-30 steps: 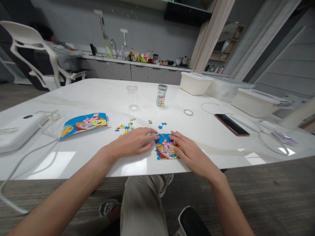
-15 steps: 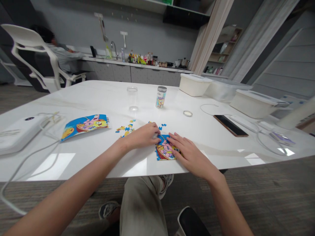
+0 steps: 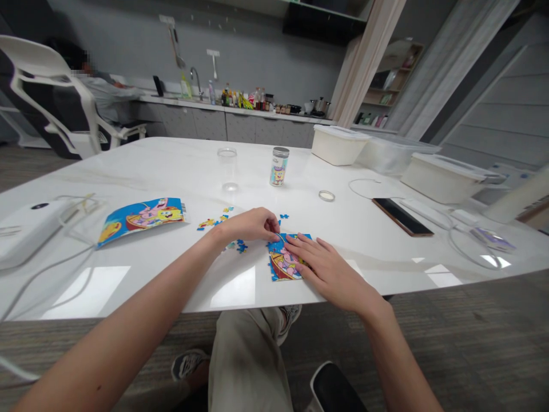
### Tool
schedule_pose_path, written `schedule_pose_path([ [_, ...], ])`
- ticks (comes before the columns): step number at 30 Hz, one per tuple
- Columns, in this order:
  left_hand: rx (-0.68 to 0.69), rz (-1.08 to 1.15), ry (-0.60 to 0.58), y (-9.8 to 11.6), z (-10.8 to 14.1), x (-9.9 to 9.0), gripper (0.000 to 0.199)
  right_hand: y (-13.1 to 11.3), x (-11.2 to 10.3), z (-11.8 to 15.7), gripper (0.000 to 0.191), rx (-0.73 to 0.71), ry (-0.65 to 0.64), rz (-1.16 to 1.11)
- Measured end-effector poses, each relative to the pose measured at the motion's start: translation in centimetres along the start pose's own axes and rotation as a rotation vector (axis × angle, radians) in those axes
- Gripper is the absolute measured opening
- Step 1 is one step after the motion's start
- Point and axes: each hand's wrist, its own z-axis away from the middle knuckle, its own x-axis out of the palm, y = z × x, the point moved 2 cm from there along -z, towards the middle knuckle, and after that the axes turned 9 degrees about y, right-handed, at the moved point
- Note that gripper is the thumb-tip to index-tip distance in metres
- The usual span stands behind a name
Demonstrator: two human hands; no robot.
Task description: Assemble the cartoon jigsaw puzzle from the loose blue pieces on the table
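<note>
While the right hand (image 3: 330, 269) is pressing open and flat on the jigsaw puzzle (image 3: 278, 269), the left hand (image 3: 251, 226) is curling at its top edge, possibly pinching a piece; that is hard to tell. Loose pieces (image 3: 238, 246) are lying just beside it on the counter (image 3: 128, 171), where a careless wrist movement risks scattering them. A printed picture sheet (image 3: 141, 214) and a labeled jar (image 3: 279, 167) are sitting farther off.

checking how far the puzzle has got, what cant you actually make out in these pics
Head view only:
- Blue-and-yellow cartoon jigsaw puzzle: the part under the flat right hand is hidden.
- Curled left hand: its fingers hide whether they hold a piece.
- Small loose blue-and-yellow jigsaw pieces: too small to make out their printed detail.
- Cylindrical clear jar with a metal lid: its label is too small to read.
</note>
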Motion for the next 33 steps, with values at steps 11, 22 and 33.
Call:
schedule_pose_path([
  [11, -0.157, -0.165, -0.034, 1.6, -1.1, -0.3, 0.025, 0.1, 0.0, 0.0, 0.046, -0.017, -0.008, 0.057],
  [22, -0.053, -0.13, 0.003, 1.5, -0.8, 0.3, 0.022, 0.2, 0.1, 0.1, 0.046, -0.025, 0.007, 0.068],
  [33, -0.087, 0.039, 0.103, 0.4, -1.0, 0.9, 0.015, 0.1, 0.1, 0.2, 0.047, -0.025, 0.014, 0.056],
])
